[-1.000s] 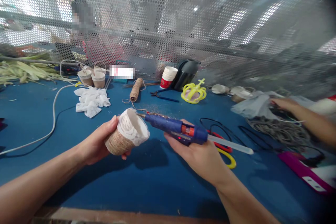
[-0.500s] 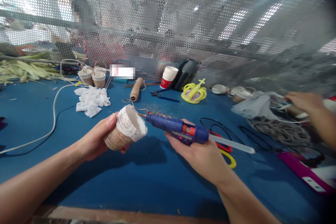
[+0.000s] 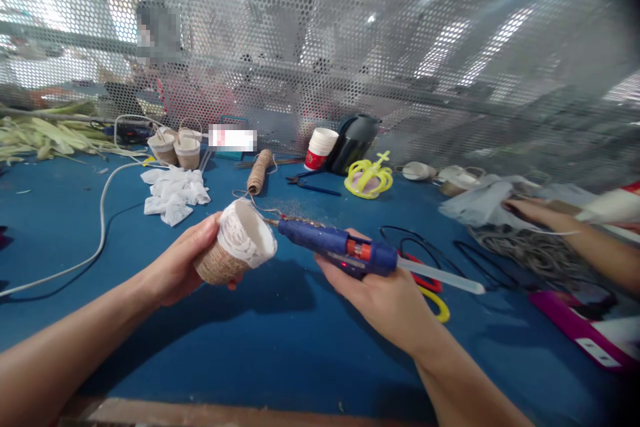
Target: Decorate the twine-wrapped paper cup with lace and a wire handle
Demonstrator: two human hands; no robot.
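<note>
Above the near half of the table [image 3: 260, 353], a tilted, twine-and-lace-wrapped cup [image 3: 235, 240] is clasped in the left hand [image 3: 187, 260], while the right hand [image 3: 379, 300], held apart, grips a blue glue gun [image 3: 320, 238], its nozzle [image 3: 271, 221] just beside the cup. Toward the table's far edge lie a twine roll [image 3: 259, 173], pliers [image 3: 321, 190] and a yellow crown [image 3: 369, 180].

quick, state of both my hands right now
Left hand: closed around the twine-wrapped cup with white lace rim.
Right hand: closed around the blue hot glue gun.
</note>
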